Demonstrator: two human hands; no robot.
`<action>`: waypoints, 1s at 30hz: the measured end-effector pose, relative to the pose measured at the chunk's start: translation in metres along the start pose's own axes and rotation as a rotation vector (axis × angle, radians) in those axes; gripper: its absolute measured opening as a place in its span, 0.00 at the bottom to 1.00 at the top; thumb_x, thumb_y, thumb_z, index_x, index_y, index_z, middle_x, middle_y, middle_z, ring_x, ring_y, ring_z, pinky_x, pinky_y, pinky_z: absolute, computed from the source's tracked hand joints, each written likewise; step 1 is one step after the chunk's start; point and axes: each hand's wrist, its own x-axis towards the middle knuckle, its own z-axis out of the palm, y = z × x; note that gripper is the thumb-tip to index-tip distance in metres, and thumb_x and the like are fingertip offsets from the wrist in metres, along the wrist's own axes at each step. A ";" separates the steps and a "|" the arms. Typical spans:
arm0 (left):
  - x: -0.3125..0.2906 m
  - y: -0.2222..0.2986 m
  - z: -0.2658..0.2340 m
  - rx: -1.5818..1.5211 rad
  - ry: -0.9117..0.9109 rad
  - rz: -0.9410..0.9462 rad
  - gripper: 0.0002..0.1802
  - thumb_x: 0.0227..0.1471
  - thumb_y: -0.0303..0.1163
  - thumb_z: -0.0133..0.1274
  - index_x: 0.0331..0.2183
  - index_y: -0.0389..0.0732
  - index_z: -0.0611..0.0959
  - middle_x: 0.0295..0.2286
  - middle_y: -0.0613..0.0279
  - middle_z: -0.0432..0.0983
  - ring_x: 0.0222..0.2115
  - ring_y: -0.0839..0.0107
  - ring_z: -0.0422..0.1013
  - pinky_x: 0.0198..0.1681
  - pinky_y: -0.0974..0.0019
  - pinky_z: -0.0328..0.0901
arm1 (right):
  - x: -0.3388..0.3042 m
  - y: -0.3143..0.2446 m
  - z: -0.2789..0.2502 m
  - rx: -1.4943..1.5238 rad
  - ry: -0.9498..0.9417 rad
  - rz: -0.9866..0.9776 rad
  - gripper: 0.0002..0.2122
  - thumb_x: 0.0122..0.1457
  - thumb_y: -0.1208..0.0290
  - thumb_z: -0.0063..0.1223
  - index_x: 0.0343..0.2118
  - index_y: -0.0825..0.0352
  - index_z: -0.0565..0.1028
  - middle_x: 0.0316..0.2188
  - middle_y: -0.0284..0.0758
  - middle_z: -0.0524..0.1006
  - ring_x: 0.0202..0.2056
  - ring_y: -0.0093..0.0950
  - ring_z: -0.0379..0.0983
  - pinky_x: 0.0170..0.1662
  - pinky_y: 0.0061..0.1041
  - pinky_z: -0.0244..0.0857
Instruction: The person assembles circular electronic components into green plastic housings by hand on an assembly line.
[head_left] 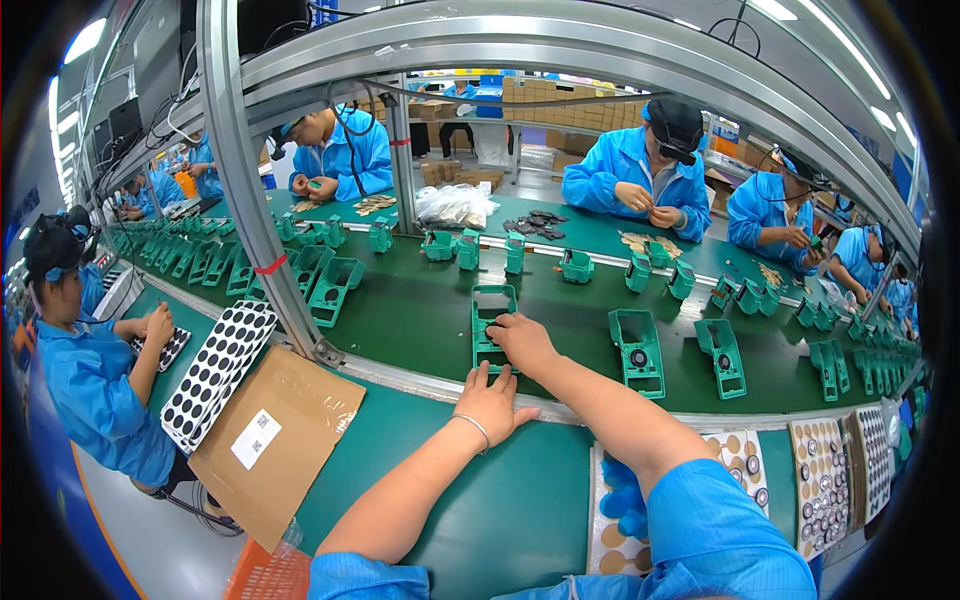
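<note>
A green plastic housing (481, 303), an open frame-like shell, lies on the dark green belt in front of me. My right hand (524, 345) reaches over its middle, fingers bent down onto it. A dark round part partly shows under those fingertips; the rest is hidden. My left hand (488, 408) rests flat at the belt's near edge, fingers spread and thumb out to the right. Its fingertips touch or nearly touch the housing's near end. To the right lie two similar housings (645, 378), (722, 352), each with a black round piece inside.
A metal rail (400, 378) edges the belt. Cardboard (275, 440) and sheets of black discs (222, 365) lie left. Right of my arms are sheets of round parts (815, 470) and a blue crumpled thing (622, 500). Small green units (575, 266) line the far side, where co-workers sit.
</note>
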 end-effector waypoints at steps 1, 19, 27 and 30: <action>0.000 0.000 0.001 -0.008 0.007 0.003 0.41 0.52 0.60 0.33 0.53 0.34 0.63 0.56 0.52 0.53 0.57 0.44 0.45 0.59 0.51 0.42 | 0.000 0.000 0.000 -0.014 -0.014 -0.003 0.11 0.43 0.75 0.50 0.33 0.61 0.75 0.32 0.30 0.71 0.37 0.29 0.68 0.36 0.27 0.67; 0.003 0.006 0.002 0.001 0.006 0.012 0.41 0.51 0.61 0.35 0.53 0.34 0.63 0.56 0.52 0.53 0.57 0.44 0.46 0.58 0.50 0.43 | -0.007 0.007 -0.011 -0.091 -0.217 -0.078 0.13 0.50 0.64 0.48 0.36 0.65 0.73 0.44 0.38 0.69 0.52 0.41 0.58 0.51 0.44 0.55; 0.007 0.013 -0.001 -0.057 0.048 0.013 0.37 0.49 0.59 0.42 0.48 0.36 0.71 0.53 0.52 0.58 0.55 0.48 0.52 0.56 0.48 0.47 | -0.013 0.031 -0.115 0.379 0.207 0.226 0.11 0.55 0.68 0.45 0.38 0.67 0.74 0.40 0.43 0.71 0.45 0.41 0.64 0.48 0.36 0.58; 0.024 0.008 -0.013 -0.101 0.071 -0.013 0.31 0.46 0.55 0.48 0.39 0.35 0.77 0.45 0.52 0.66 0.47 0.53 0.60 0.50 0.52 0.54 | -0.046 0.031 -0.197 0.558 0.117 0.304 0.11 0.56 0.68 0.45 0.38 0.69 0.74 0.36 0.42 0.72 0.40 0.37 0.68 0.45 0.30 0.61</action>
